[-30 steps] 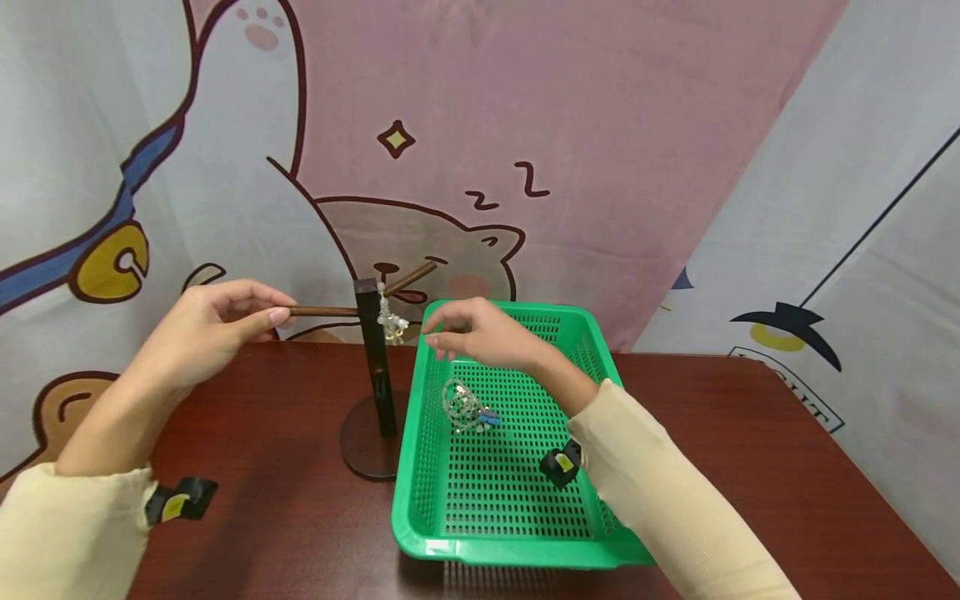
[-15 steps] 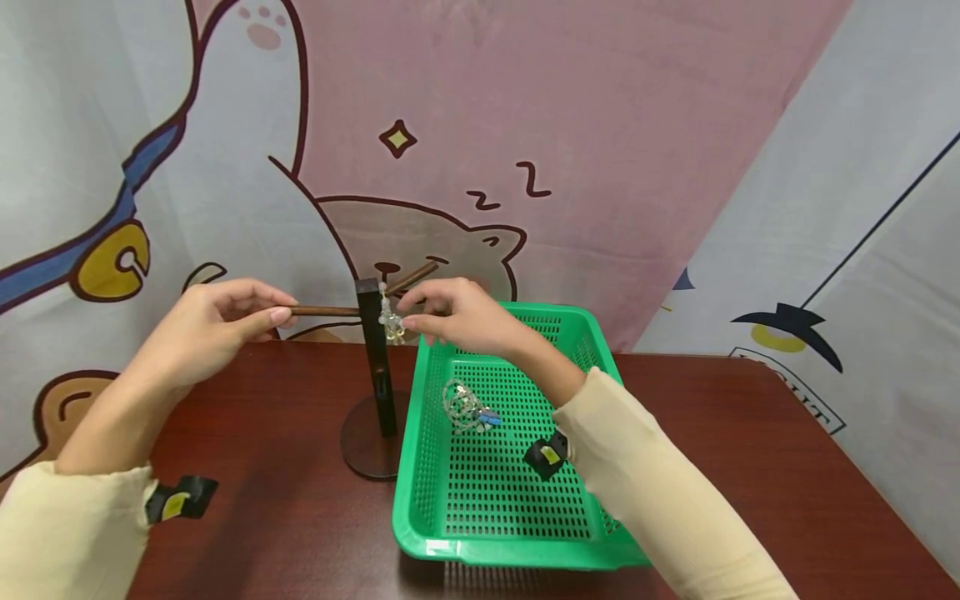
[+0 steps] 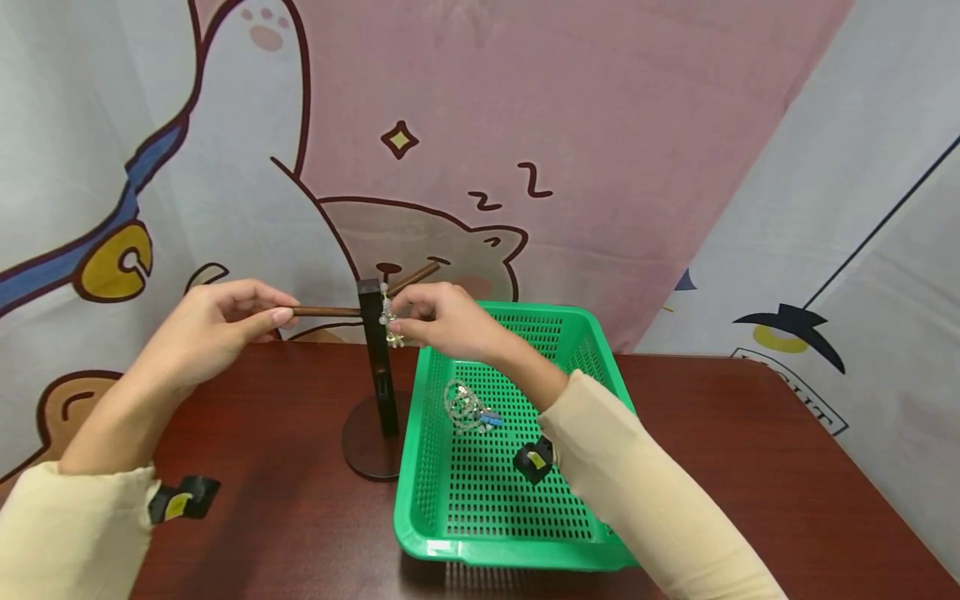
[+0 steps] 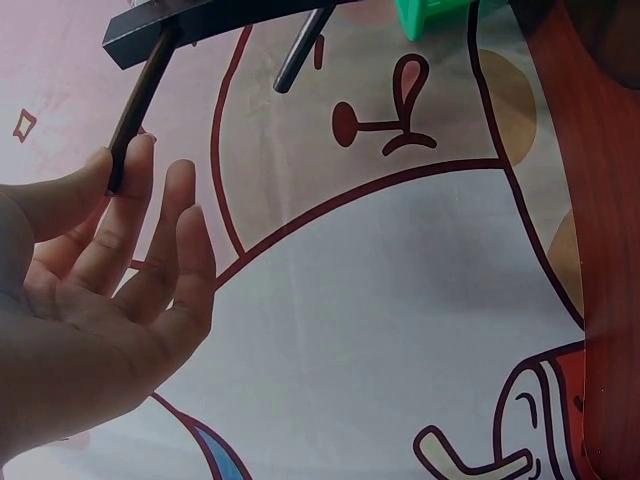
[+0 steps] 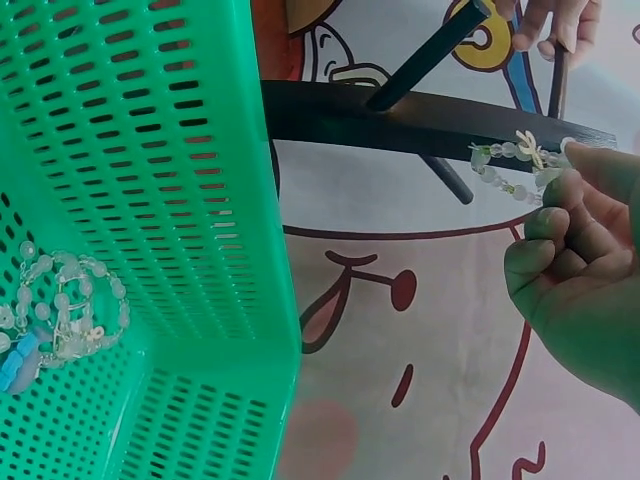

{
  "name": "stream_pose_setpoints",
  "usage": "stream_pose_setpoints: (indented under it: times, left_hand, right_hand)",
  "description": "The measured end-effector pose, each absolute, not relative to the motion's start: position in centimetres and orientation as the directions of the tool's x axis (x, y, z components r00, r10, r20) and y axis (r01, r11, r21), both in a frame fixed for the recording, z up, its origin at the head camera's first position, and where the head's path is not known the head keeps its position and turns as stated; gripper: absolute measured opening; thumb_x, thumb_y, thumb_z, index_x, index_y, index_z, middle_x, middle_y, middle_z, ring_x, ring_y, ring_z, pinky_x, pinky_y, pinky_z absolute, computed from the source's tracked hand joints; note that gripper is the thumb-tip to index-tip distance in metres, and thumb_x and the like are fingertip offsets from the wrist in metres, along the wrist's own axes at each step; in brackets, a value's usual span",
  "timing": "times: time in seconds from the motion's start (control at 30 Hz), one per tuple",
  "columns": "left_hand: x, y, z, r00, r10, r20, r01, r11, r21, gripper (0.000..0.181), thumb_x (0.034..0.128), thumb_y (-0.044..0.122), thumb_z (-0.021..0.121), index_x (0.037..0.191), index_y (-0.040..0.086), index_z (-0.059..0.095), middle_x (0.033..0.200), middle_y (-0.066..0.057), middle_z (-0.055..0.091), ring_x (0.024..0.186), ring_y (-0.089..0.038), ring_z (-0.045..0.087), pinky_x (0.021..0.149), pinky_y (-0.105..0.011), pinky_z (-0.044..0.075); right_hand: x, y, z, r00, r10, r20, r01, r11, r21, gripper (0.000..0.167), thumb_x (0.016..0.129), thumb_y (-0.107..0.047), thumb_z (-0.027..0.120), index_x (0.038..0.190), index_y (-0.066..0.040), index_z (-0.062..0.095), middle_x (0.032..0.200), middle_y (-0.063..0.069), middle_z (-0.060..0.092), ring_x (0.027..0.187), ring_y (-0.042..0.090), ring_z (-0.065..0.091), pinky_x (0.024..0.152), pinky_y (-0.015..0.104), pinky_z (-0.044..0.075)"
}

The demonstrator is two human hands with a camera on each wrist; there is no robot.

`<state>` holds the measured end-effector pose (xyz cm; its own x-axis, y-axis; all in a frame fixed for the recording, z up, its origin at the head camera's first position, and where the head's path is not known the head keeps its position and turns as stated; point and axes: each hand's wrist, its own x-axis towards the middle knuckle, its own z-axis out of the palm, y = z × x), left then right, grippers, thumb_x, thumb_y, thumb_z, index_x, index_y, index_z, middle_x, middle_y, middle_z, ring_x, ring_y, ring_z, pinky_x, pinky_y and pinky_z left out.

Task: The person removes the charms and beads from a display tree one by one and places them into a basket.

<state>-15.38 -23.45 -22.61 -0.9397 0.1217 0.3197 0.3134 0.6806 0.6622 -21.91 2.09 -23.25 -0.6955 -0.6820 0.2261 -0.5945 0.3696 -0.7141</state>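
My left hand (image 3: 198, 333) pinches the end of a thin dark wooden peg (image 3: 326, 312) between thumb and fingertips. That peg sticks out of the top of a black upright stand (image 3: 378, 362) with a round base. On the stand's other side hangs a beaded bracelet (image 5: 492, 175) of clear and pale beads with a small cream charm. The thumb and index finger of my right hand (image 3: 457, 321) pinch the bracelet's edge, as the right wrist view (image 5: 580, 225) shows the hand close up. Fingers partly hide the bracelet.
Right of the stand, a green perforated basket (image 3: 517, 553) stands on the reddish-brown table (image 3: 247, 517). Inside lie clear beaded bracelets (image 3: 461, 404) with a blue piece (image 3: 491, 419). Another dark peg (image 3: 415, 277) juts out behind. A cartoon-printed curtain (image 3: 637, 125) hangs at the back.
My right hand has moved left from above the basket's edge to the hanging bracelet and now pinches it. The left hand stays on the peg.
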Motion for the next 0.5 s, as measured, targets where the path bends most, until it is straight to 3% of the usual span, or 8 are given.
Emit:
stream_pose_setpoints:
  times: [0.23,0.5]
  left_hand:
    - [-15.45,-23.45,-22.76,-0.936,0.127,0.329,0.324,0.675,0.663,0.022,0.0909,0.018,0.058,0.104,0.0,0.064,0.09,-0.013,0.063,0.072,-0.004,0.055,0.062,-0.017,0.045]
    - [-15.43,-23.41,-22.71,-0.936,0.125,0.33,0.323,0.681,0.658,0.022,0.0908,0.017,0.058,0.103,0.0,0.064,0.091,-0.014,0.063,0.073,-0.003,0.055,0.062,-0.016,0.045]
  right_hand:
    - [-21.88,2.08,-23.31,-0.705,-0.671,0.229,-0.585,0.368,-0.722,0.01,0.089,-0.012,0.06,0.095,-0.005,0.063,0.062,0.01,0.055,0.054,0.012,0.045,0.052,0.023,0.038]
    - [-21.81,2.34,-23.03,-0.709,-0.666,0.231,-0.582,0.368,-0.725,0.009,0.089,-0.011,0.061,0.096,-0.005,0.064,0.06,0.001,0.056,0.058,0.015,0.054,0.051,0.024,0.038]
